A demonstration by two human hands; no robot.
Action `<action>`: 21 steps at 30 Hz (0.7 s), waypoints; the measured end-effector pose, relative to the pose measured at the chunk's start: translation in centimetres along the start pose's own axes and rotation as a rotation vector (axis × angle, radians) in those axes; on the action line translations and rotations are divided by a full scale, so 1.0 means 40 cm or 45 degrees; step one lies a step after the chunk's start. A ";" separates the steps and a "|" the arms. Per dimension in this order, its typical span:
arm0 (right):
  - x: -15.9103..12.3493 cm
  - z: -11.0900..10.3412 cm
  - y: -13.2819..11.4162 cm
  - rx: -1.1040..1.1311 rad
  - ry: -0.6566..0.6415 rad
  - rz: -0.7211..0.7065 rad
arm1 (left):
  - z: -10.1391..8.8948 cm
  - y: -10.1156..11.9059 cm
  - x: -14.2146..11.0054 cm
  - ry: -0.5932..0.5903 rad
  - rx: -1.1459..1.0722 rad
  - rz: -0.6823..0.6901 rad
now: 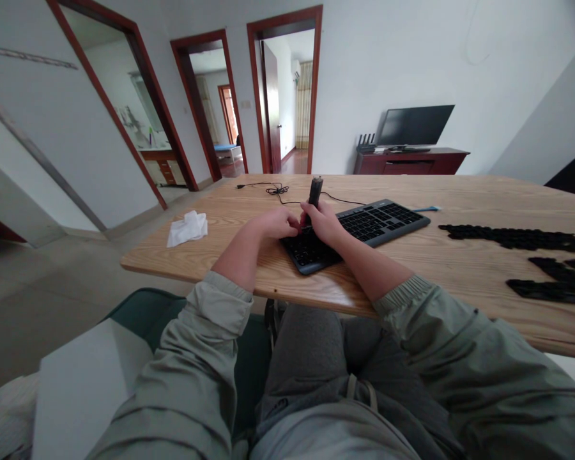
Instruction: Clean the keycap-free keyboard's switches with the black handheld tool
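Keyboard [381,220], keys seated on its right part, loose keycaps [517,237] nearby on surface [230,255]; grip of right hand [324,223] closed on upright dark tool [315,191], grip of left hand [275,223] curled, any hold unclear.

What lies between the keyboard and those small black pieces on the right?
Bare wooden tabletop separates the keyboard from the black pieces, in the head view.

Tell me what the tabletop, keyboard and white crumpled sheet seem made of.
The pale wooden tabletop looks varnished, with long visible grain and a sheen. The dark grey keyboard looks like matte plastic, without grain. The crumpled white sheet seems tissue paper or soft cloth, from its loose folds.
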State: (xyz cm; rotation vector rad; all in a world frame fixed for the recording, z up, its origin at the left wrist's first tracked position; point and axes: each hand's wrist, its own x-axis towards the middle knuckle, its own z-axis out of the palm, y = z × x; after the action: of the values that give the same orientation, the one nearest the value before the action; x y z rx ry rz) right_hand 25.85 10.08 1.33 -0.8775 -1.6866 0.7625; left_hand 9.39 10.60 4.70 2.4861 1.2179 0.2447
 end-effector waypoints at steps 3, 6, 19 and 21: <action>-0.002 -0.008 -0.001 -0.118 -0.045 -0.056 | -0.002 0.007 -0.002 -0.007 0.016 -0.013; -0.001 -0.014 0.000 -0.182 -0.049 -0.055 | -0.003 0.010 -0.001 -0.014 0.038 -0.019; 0.002 0.065 -0.012 0.372 0.305 0.225 | 0.022 0.012 0.005 0.108 -0.152 -0.026; 0.000 0.062 -0.010 0.385 0.320 0.227 | 0.028 0.004 0.010 0.115 -0.177 0.015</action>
State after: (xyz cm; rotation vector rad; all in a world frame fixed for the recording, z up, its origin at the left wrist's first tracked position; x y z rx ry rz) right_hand 23.40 9.70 1.03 -0.8761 -1.2454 0.9569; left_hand 10.10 10.52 3.73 2.3857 1.1790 0.4345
